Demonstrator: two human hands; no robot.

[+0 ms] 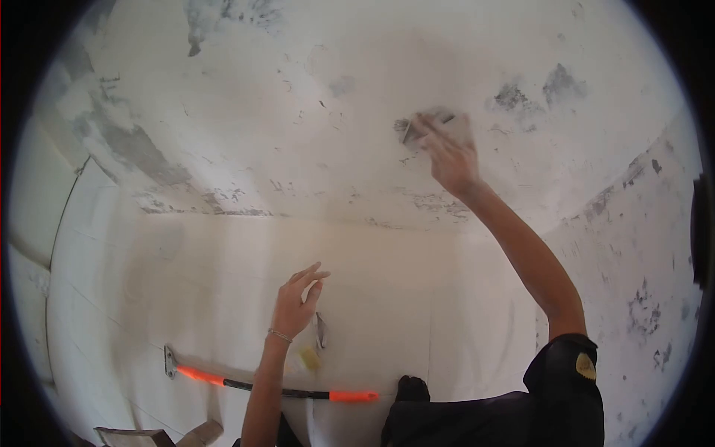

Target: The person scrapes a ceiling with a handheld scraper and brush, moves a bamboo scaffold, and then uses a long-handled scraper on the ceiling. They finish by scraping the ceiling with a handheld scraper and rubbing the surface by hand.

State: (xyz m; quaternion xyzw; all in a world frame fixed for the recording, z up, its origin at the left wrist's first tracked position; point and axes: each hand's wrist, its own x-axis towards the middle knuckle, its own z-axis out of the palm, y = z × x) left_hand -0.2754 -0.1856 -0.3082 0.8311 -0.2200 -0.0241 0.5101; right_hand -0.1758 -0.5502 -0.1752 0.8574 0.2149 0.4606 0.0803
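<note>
Head view: pinching a flat, motion-blurred tool (441, 115) in the grip of the right hand (450, 153), up against the grey-patched wall (357, 164). Holding the left hand (296, 304) over the pale floor (380, 298), with its grip loosely spread. Showing below it a small yellow thing (310, 360), too unclear to name, and a long orange-and-black scraper (305, 394) lying on the floor.

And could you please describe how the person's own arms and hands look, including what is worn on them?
Both hands are without gloves. The left hand has a thin, pale bracelet at its wrist. The right hand is blurred; its arm has a short black sleeve with a yellowish patch.
</note>
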